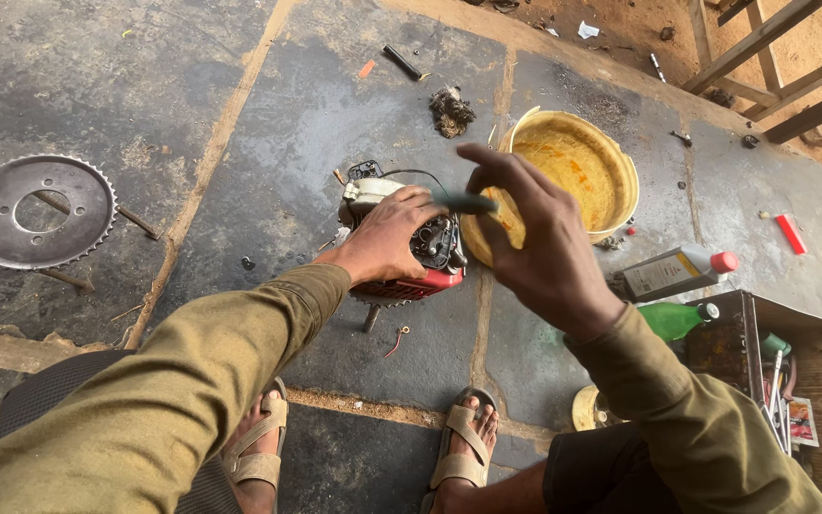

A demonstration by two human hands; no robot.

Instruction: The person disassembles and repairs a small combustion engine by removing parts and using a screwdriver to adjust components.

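On stone floor, red-cased small engine (pixel 411 257), grimy

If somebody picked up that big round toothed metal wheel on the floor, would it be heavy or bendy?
The sprocket wheel looks like thick metal, so probably stiff and fairly heavy for its size. Lying flat, it likely won't roll. Its pointed teeth might prick fingers.
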